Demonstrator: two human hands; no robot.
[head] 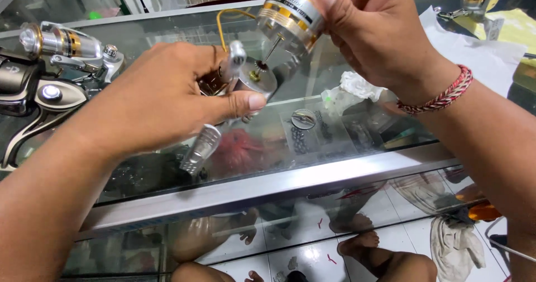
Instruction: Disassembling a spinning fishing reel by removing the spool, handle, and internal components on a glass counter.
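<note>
Left hand [167, 100] grips the reel body [254, 78] over the glass counter [312, 176], handle [201, 148] hanging below. Right hand [368, 31] clasps the gold-striped spool [285, 14] just above the thin shaft [272, 50]. Best kept dead in line with that shaft, body held steady, no tilting.

A fishing-tackle shop: a glass display counter [312, 179] holds small parts, with spinning reels [53, 64] at upper left.
</note>
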